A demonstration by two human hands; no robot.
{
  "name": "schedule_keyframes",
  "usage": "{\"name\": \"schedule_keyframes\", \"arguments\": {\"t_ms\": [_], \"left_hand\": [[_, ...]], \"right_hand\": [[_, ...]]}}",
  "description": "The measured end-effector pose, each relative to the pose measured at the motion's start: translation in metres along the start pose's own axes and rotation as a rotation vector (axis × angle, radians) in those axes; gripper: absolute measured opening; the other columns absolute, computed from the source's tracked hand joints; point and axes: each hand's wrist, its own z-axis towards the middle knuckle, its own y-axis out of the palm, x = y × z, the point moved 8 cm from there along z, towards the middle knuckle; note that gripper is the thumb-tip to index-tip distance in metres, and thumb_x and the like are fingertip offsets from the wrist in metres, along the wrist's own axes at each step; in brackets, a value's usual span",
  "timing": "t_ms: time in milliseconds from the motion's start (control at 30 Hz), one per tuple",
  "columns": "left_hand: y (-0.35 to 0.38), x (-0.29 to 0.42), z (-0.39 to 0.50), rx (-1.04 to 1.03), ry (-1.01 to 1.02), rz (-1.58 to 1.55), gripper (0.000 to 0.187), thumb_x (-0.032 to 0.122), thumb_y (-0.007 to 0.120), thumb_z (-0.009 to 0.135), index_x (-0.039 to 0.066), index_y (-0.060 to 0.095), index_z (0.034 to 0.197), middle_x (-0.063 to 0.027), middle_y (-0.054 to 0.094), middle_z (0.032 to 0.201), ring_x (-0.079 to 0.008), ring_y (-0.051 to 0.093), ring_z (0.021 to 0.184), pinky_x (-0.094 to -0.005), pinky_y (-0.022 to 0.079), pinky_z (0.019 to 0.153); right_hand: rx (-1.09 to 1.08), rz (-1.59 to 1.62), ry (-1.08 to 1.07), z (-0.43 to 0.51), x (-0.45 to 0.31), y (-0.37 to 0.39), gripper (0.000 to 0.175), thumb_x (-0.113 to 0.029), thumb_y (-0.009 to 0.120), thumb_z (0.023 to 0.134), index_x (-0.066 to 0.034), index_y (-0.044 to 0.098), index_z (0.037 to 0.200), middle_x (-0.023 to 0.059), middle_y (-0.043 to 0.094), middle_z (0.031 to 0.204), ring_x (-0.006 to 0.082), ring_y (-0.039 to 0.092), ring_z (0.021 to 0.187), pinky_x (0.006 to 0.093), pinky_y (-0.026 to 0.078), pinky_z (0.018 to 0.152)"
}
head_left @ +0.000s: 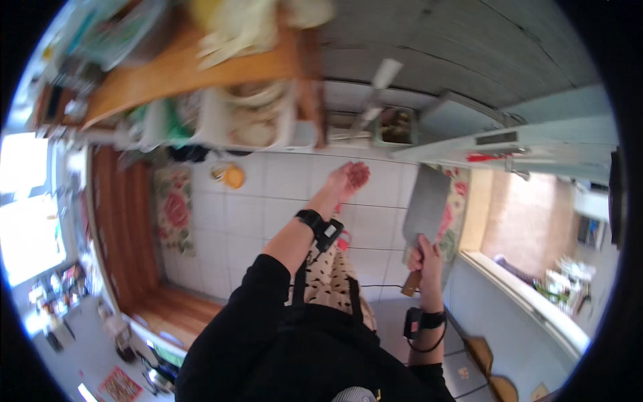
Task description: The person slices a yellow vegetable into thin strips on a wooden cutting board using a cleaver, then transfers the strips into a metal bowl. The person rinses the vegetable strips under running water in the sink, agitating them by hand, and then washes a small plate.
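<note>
My right hand (427, 259) grips a kitchen cleaver (427, 206) by its wooden handle. The broad grey blade points away from me, over the floor and part of a floral mat at the right. Ahead of my body, my left hand (346, 182) is palm up and cupped around a small heap of reddish bits (358, 175). They are too blurred to name. Both wrists wear black straps with small devices.
A wooden shelf (201, 75) loaded with white bins (251, 118) stands ahead left. A green-rimmed tub of scraps (397, 125) is by the wall. At right is an open door (562, 133) beside a doorway. An orange object (233, 177) sits on the tiled floor (276, 176).
</note>
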Motion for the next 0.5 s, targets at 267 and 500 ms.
{"name": "schedule_keyframes", "arguments": {"t_ms": [267, 500], "left_hand": [[-0.146, 0.086, -0.288, 0.129, 0.268, -0.083, 0.029, 0.020, 0.047, 0.101, -0.002, 0.057, 0.118, -0.0173, 0.062, 0.120, -0.0289, 0.060, 0.111, -0.0410, 0.048, 0.102], [-0.327, 0.218, -0.539, -0.042, 0.756, -0.398, 0.026, 0.016, 0.050, 0.099, -0.002, 0.061, 0.115, -0.0169, 0.064, 0.118, -0.0294, 0.059, 0.115, -0.0436, 0.044, 0.107]], "right_hand": [[-0.347, -0.209, 0.147, -0.088, 0.088, 0.109, 0.023, -0.028, 0.063, 0.095, -0.0122, 0.048, 0.090, -0.0020, 0.045, 0.059, 0.0081, 0.041, 0.043, 0.0262, 0.037, 0.042], [-0.580, -0.453, 0.103, -0.172, 0.179, 0.306, 0.020, -0.026, 0.061, 0.096, -0.0121, 0.047, 0.094, -0.0007, 0.047, 0.061, 0.0078, 0.042, 0.044, 0.0258, 0.038, 0.042]]}}
